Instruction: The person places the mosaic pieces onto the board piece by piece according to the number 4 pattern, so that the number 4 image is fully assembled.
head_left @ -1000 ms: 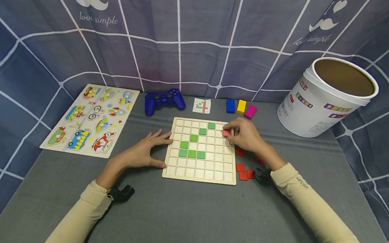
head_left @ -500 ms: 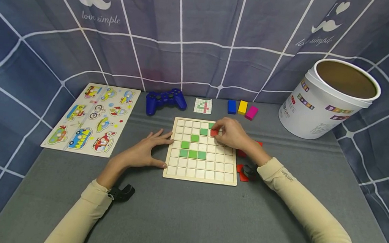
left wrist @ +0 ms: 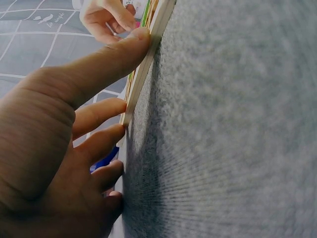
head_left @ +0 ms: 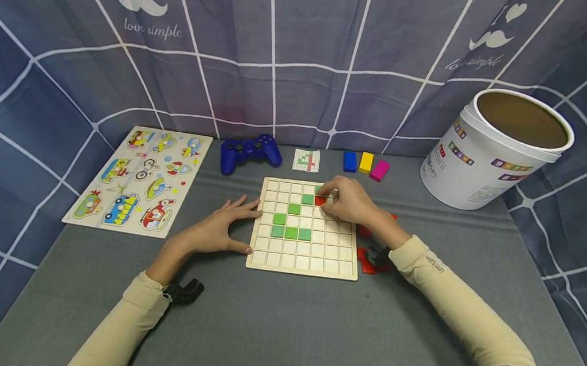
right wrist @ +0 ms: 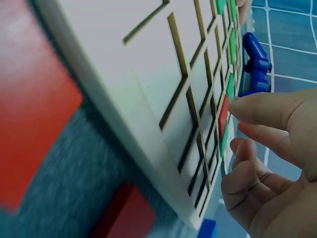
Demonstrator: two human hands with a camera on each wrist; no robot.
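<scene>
A wooden grid board lies flat, with several green square tiles in its cells. Along the board's left side, my left hand is spread, its thumb and fingertips touching the edge; the left wrist view shows the thumb against the rim. My right hand is over the upper right part of the board, thumb and index finger at a red square tile. In the right wrist view this red tile sits at a cell just below a green one, with a fingertip on it.
More red tiles lie right of the board, partly under the right wrist. Behind it are a pattern card, a blue game controller and blue, yellow and pink blocks. A picture puzzle board lies left; a white bucket stands right.
My right hand has moved left across the board with the red tile, from the right edge to the cell below the top green tile. My left hand has stayed at the board's edge.
</scene>
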